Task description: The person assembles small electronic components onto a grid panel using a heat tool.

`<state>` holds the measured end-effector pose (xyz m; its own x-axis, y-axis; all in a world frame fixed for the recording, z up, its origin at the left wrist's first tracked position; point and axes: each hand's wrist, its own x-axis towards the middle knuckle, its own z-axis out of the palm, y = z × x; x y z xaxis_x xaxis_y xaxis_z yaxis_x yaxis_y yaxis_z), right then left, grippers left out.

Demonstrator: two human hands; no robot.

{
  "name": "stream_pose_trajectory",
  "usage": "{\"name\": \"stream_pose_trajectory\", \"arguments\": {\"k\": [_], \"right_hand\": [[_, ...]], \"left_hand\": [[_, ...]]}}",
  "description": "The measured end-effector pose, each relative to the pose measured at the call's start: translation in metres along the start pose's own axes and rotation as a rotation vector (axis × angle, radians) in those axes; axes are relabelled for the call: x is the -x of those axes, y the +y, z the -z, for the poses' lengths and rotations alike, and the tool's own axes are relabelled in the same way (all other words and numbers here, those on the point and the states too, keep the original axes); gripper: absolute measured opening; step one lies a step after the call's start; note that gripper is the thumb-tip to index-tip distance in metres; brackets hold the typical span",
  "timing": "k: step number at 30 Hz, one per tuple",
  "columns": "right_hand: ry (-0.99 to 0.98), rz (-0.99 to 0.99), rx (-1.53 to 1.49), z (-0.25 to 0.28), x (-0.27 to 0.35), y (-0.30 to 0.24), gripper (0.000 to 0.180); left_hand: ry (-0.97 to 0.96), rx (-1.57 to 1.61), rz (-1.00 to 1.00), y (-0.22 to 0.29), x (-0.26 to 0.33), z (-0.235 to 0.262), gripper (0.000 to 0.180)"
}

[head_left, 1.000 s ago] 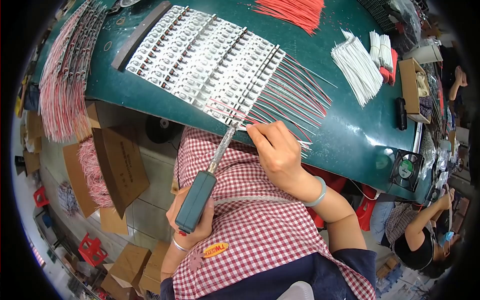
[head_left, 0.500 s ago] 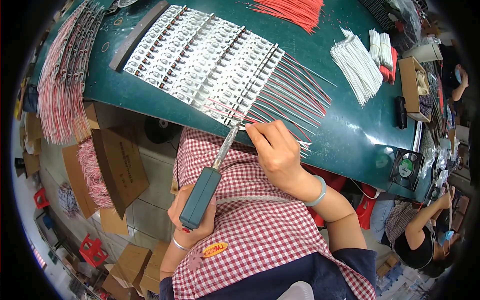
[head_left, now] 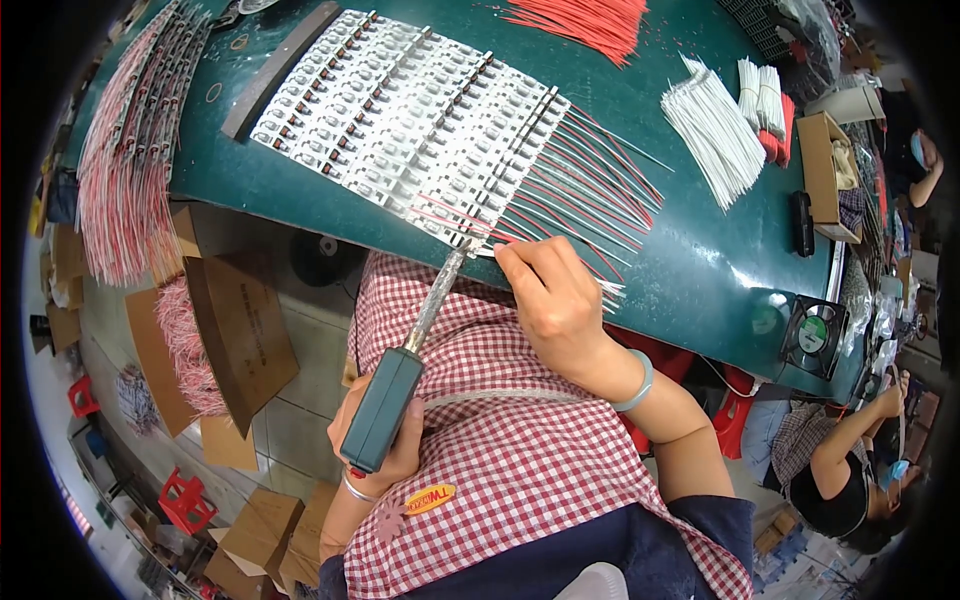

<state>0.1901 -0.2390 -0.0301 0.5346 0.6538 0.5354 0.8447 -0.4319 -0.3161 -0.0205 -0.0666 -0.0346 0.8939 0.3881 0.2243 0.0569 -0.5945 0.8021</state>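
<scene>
My left hand [head_left: 403, 447], gripping the soldering iron [head_left: 383, 410], is easing leftward.
Its tip [head_left: 465, 245] is now sitting farther from my right hand [head_left: 560, 305], which is still pinching a white wire [head_left: 487, 253] by the near corner of the panel [head_left: 400, 110] on the surface [head_left: 665, 290].

Pale floor tiles [head_left: 318, 377] stretch beneath a green table [head_left: 255, 183] and red stools [head_left: 186, 491].

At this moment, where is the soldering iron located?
In the head view it is left of centre: the soldering iron is in the left hand, its tip at the lower corner of the white circuit boards.
</scene>
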Motion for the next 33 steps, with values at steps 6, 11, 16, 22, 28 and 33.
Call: {"name": "stream_pose_trajectory", "arguments": {"k": [6,11,16,22,28,33], "right_hand": [[0.052,0.038,-0.054,0.003,0.002,-0.004,0.034],[0.027,0.032,-0.091,0.001,0.004,-0.004,0.034],[-0.003,0.019,-0.071,0.001,0.004,-0.005,0.035],[-0.014,0.014,-0.054,0.003,0.002,-0.007,0.033],[-0.009,0.014,-0.041,0.002,0.003,-0.008,0.032],[-0.008,-0.017,-0.044,0.002,0.001,-0.01,0.034]], "left_hand": [[0.021,0.024,0.019,0.0,0.003,0.001,0.023],[-0.003,-0.009,-0.038,0.001,0.001,0.001,0.023],[-0.017,-0.005,-0.061,0.011,-0.012,0.003,0.022],[-0.023,0.011,-0.068,0.017,-0.02,0.001,0.02],[-0.048,-0.009,-0.069,0.015,-0.017,0.004,0.019],[-0.011,-0.013,0.048,-0.005,0.012,0.004,0.023]]}}
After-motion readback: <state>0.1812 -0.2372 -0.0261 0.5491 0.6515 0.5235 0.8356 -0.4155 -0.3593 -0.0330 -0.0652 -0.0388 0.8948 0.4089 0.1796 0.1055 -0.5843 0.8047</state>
